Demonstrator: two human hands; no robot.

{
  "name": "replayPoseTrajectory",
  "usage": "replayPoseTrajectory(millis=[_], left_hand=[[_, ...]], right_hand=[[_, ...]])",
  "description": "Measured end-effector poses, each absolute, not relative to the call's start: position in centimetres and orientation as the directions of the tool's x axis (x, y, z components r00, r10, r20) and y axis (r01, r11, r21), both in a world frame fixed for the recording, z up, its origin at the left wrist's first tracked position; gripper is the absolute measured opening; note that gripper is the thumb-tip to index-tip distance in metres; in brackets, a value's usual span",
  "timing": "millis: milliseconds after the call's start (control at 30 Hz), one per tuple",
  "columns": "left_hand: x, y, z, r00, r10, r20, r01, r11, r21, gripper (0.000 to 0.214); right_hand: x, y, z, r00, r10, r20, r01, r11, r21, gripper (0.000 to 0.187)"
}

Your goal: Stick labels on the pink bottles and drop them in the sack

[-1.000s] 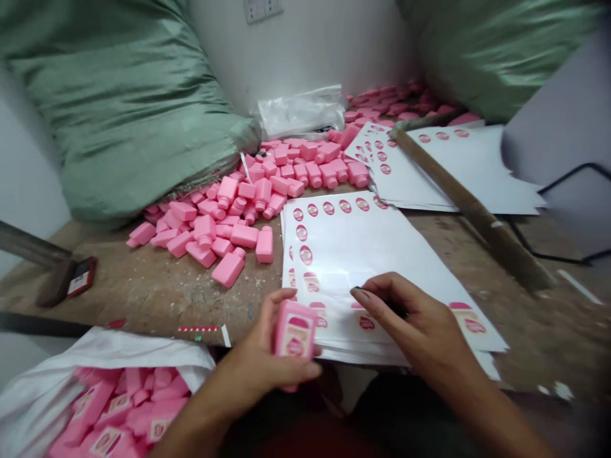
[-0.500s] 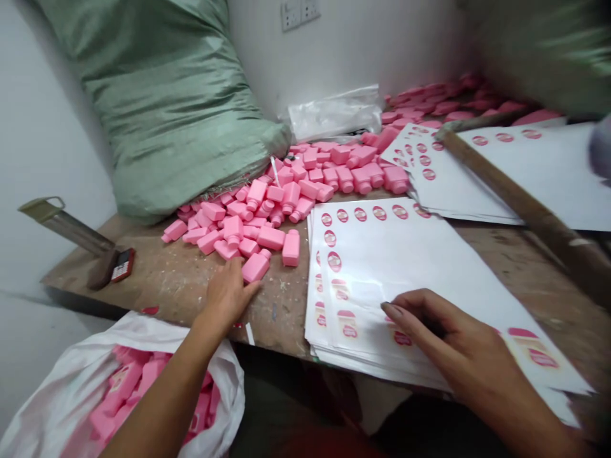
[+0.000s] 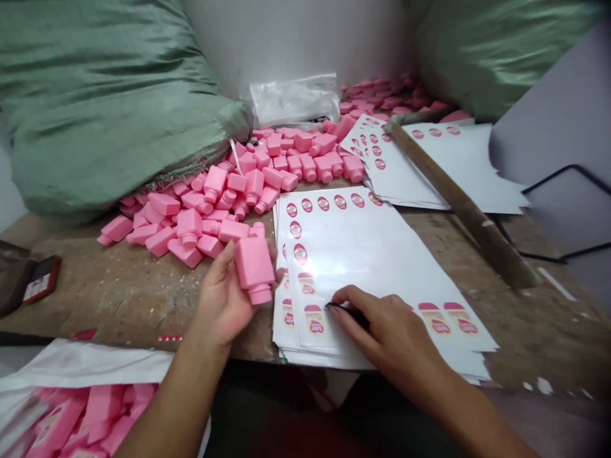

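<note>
My left hand (image 3: 223, 299) holds a plain pink bottle (image 3: 254, 267) with its neck pointing toward me, just left of a stack of white sticker sheets (image 3: 367, 254). My right hand (image 3: 386, 331) rests on the top sheet with its fingertips pinched at a pink-and-cream sticker (image 3: 314, 318) near the sheet's front left corner. A pile of unlabelled pink bottles (image 3: 229, 197) lies beyond my left hand on the wooden table (image 3: 124, 292).
A white bag (image 3: 71, 407) of labelled pink bottles sits below the table's front edge at the left. Green sacks (image 3: 105, 95) lean at the back. A wooden stick (image 3: 458, 197) lies across a second sheet stack (image 3: 443, 172). A dark phone-like object (image 3: 41, 280) lies at the far left.
My left hand dropped the labelled bottle, reached to the pile, and now has lifted a plain bottle toward the sheets. My right hand shifted left to a sticker.
</note>
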State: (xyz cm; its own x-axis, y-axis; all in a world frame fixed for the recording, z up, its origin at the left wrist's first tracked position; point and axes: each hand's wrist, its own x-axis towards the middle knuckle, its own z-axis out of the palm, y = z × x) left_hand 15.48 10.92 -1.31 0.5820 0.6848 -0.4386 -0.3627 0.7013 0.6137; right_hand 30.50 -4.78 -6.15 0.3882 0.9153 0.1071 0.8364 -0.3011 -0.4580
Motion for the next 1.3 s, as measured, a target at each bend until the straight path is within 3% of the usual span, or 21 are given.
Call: replayPoseTrajectory(millis=[100,267,467,700,867,1033,1133,1233,1300], left_hand=[[16.8,9.2,-2.5,0.635,0.602,-0.484,-0.282,0.764,0.58,0.045],[17.9,7.5,-4.6,0.594,0.624,-0.508,-0.2,0.726,0.658,0.038],[18.0,7.6,-5.0,0.596,0.627,-0.502,-0.207,0.724,0.658,0.036],[18.0,7.3,-5.0,0.599,0.624,-0.502,-0.192,0.72,0.667,0.037],[17.9,7.5,-5.0,0.587,0.615,-0.527,-0.21,0.744,0.634,0.033],[18.1,7.8,-4.9,0.579,0.61,-0.541,-0.236,0.761,0.605,0.029],[18.1,7.8,-5.0,0.578,0.614,-0.537,-0.244,0.758,0.605,0.029],[18.1,7.7,-5.1,0.587,0.613,-0.529,-0.243,0.757,0.607,0.028],[18.1,7.6,-5.2,0.595,0.612,-0.521,-0.243,0.755,0.609,0.025]], right_hand=[[30.2,-4.7,-6.4,0.341,0.922,0.182,0.886,-0.251,-0.39,0.021],[29.9,-4.5,-6.6,0.292,0.926,0.24,0.93,-0.216,-0.299,0.021],[29.6,-4.5,-6.7,0.241,0.925,0.296,0.965,-0.194,-0.179,0.023],[29.5,-4.2,-6.5,0.271,0.923,0.275,0.952,-0.215,-0.217,0.022],[30.0,-4.4,-6.6,0.331,0.933,0.141,0.871,-0.245,-0.425,0.017],[29.7,-4.7,-6.7,0.289,0.908,0.303,0.94,-0.21,-0.268,0.022],[29.5,-4.4,-6.9,0.243,0.915,0.322,0.962,-0.185,-0.201,0.023],[29.3,-4.1,-7.1,0.242,0.918,0.315,0.964,-0.19,-0.186,0.026],[29.5,-3.9,-7.1,0.313,0.91,0.271,0.934,-0.244,-0.26,0.027]])
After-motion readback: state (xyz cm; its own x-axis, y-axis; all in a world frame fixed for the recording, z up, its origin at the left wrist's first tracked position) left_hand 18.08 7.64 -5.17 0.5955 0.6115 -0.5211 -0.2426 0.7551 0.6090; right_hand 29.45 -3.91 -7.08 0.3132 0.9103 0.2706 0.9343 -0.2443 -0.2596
